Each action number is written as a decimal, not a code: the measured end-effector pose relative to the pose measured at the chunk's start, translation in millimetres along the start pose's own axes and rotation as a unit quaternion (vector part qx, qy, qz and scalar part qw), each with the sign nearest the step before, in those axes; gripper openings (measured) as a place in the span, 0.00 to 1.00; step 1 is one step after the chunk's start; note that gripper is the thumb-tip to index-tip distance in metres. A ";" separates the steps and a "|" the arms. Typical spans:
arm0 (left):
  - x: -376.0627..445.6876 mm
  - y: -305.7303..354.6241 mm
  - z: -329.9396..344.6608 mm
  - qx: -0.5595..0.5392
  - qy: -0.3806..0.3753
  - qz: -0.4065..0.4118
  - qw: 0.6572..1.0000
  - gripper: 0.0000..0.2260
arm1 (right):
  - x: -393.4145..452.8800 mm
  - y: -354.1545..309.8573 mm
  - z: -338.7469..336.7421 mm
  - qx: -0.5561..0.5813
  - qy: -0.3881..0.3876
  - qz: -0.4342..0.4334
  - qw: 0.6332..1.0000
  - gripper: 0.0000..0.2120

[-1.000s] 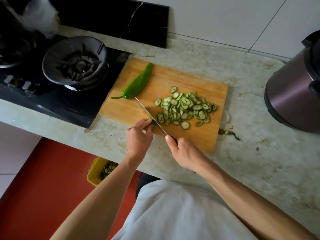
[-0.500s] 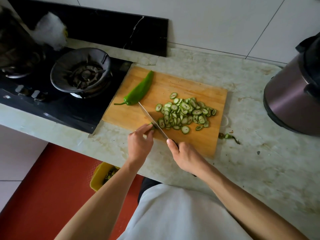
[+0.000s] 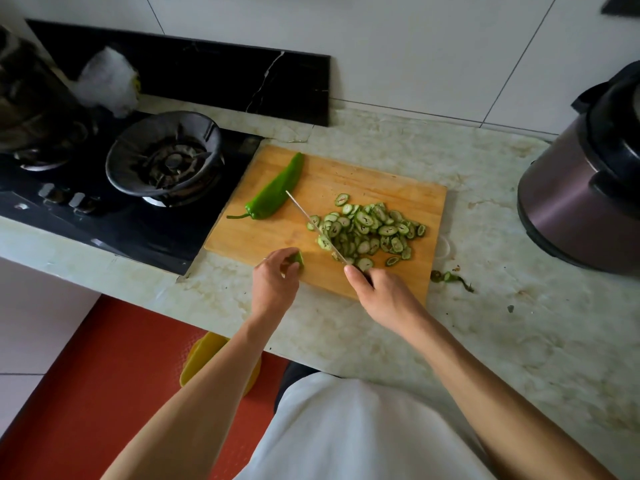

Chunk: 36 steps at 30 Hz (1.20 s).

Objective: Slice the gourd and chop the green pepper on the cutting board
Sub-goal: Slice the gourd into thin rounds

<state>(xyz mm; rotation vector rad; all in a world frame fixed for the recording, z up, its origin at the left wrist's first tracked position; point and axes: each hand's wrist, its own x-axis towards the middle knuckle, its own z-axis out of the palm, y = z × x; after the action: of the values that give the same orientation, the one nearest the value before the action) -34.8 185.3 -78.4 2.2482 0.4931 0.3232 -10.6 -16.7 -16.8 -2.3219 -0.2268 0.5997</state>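
A wooden cutting board (image 3: 388,183) lies on the marble counter. A whole green pepper (image 3: 275,192) rests on its far left part, stem toward me. A pile of several thin gourd slices (image 3: 367,232) covers the board's middle right. My right hand (image 3: 384,297) grips the handle of a knife (image 3: 313,225), whose blade lies along the left edge of the slices. My left hand (image 3: 275,282) pinches a small green gourd end piece (image 3: 297,259) at the board's near left edge, apart from the blade.
A black gas stove (image 3: 114,188) with a burner ring (image 3: 164,157) sits left of the board. A purple electric cooker (image 3: 588,188) stands at the right. Green scraps (image 3: 450,277) lie on the counter (image 3: 519,341) right of the board. A yellow bin (image 3: 204,355) sits on the floor below.
My left hand has pulled away from the blade toward the board's near left edge, taking the gourd end piece with it. The knife stays against the slices.
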 end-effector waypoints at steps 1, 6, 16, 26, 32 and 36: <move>-0.3 0.3 -0.9 0.001 -0.005 0.002 1.000 0.13 | -1.3 0.0 -1.4 -0.012 0.005 -0.010 1.000 0.24; 0.3 2.2 -8.1 -0.012 -0.018 0.002 1.000 0.16 | -3.6 2.5 -5.0 -0.076 0.038 -0.050 0.995 0.24; 5.1 18.6 -22.3 0.015 0.082 0.113 0.990 0.08 | -3.7 6.6 -15.6 -0.179 0.120 -0.086 0.973 0.24; -1.2 -6.3 -8.8 0.056 -0.040 0.001 0.998 0.19 | -7.8 -5.1 -11.9 0.167 -0.021 0.007 0.986 0.26; -3.1 -6.4 -0.3 0.041 0.006 0.020 0.999 0.13 | -10.4 -19.0 5.0 0.148 -0.050 0.012 0.988 0.30; -5.7 -3.9 4.5 0.028 0.034 0.005 0.999 0.11 | -12.3 -21.6 11.6 0.087 -0.050 -0.005 0.995 0.31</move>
<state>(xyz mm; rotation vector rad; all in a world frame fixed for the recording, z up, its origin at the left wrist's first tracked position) -39.1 182.1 -84.7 2.3001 0.5321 0.3959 -26.8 2.0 -5.0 -2.1251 -0.2228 0.7036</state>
